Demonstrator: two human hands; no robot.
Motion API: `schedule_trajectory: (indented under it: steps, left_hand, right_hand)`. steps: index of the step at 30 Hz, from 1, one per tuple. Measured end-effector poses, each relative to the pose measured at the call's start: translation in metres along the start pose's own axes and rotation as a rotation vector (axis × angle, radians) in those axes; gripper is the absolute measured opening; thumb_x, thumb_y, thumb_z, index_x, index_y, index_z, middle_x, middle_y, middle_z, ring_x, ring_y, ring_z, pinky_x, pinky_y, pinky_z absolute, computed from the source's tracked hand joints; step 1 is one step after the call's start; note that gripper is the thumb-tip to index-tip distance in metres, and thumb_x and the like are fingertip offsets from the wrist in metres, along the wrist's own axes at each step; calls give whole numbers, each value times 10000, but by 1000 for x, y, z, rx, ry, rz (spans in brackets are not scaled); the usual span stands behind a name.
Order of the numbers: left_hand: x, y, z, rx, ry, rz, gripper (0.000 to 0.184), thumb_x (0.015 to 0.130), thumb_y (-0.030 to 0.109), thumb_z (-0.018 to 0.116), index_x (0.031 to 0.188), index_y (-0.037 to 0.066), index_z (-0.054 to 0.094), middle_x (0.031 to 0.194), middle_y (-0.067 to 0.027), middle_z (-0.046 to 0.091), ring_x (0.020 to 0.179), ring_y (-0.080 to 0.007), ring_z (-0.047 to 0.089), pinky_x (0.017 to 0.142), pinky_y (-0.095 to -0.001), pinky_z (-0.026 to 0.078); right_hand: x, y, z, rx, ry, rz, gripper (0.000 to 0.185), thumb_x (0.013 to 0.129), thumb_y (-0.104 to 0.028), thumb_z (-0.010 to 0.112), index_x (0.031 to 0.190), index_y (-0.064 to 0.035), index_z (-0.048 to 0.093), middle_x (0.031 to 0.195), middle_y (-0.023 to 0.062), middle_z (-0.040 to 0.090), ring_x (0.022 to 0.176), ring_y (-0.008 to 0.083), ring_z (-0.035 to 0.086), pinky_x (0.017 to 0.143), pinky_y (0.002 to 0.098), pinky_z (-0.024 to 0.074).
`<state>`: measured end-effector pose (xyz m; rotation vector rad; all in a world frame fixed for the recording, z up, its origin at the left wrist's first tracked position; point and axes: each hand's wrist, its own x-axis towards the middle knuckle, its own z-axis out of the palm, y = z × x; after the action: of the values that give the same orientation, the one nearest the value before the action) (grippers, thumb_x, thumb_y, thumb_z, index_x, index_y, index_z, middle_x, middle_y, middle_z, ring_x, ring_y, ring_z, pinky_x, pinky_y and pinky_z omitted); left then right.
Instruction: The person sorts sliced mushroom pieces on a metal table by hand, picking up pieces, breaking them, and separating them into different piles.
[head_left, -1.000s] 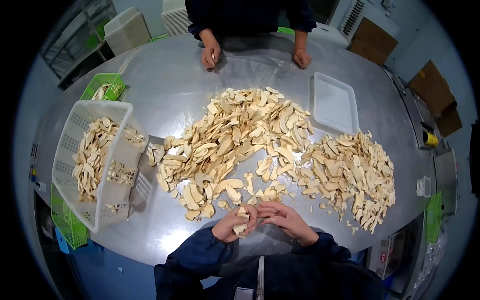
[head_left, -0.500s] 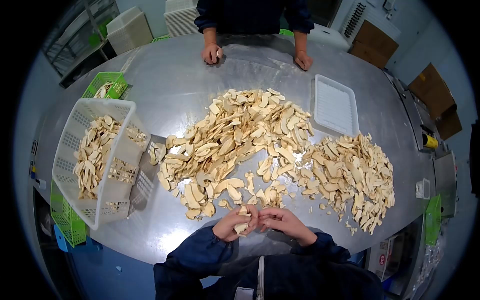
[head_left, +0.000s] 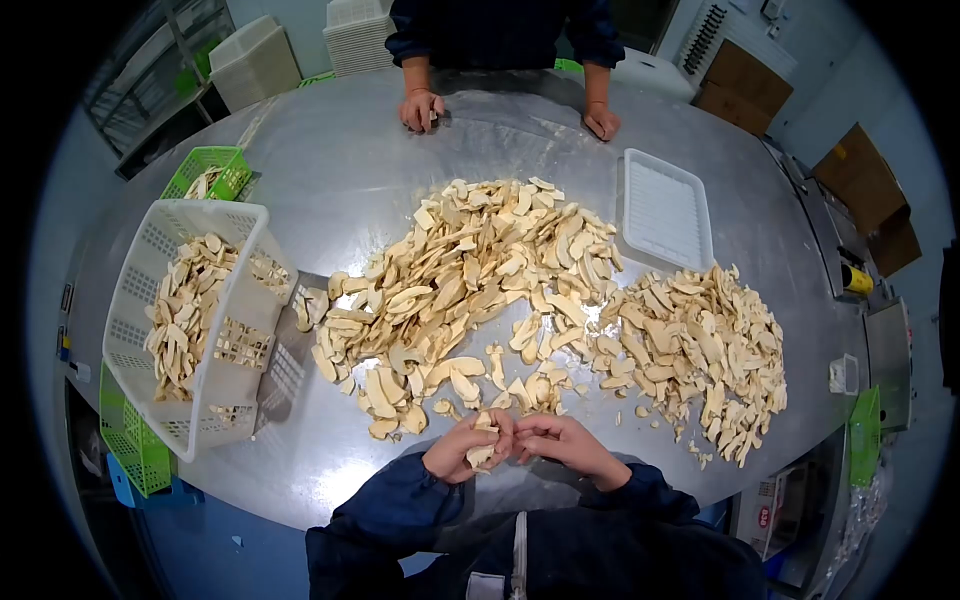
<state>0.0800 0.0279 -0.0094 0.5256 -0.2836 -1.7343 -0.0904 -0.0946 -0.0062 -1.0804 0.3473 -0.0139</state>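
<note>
My left hand (head_left: 459, 449) is closed around a few pale dried mushroom slices (head_left: 480, 457) at the table's near edge. Right beside it, my right hand (head_left: 570, 444) has its thumb and fingers pinched together against the left fingertips. Whatever lies in that pinch is too small to make out. Just beyond my hands spreads a large heap of mushroom slices (head_left: 480, 250), cream with brownish edges. A second heap of smaller slices (head_left: 700, 350) adjoins it on the right.
A white perforated basket (head_left: 255, 330) partly filled with slices stands at left, near a small green basket (head_left: 240, 172). At the upper right of the steel table (head_left: 330, 180) sits a white tray (head_left: 665, 210). Across the table, a co-worker's hands (head_left: 421, 109) rest on the surface.
The whole view has shifted very slightly. My hands stay together in nearly the same pose, the left still holding slices. The co-worker's left-side hand has turned a little.
</note>
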Motion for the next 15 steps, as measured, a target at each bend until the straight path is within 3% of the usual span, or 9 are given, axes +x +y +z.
schedule_trajectory:
  steps: [15]
  left_hand:
    - [0,0,0,6,17,2,130,832,139,542,878,29,488,710,-42,506,550,-95,470,453,-202,336]
  right_hand:
    - [1,3,-2,-1,-15,-21,335,917,-132,499,1210,31,481,1090,116,600,946,174,599,778,304,496]
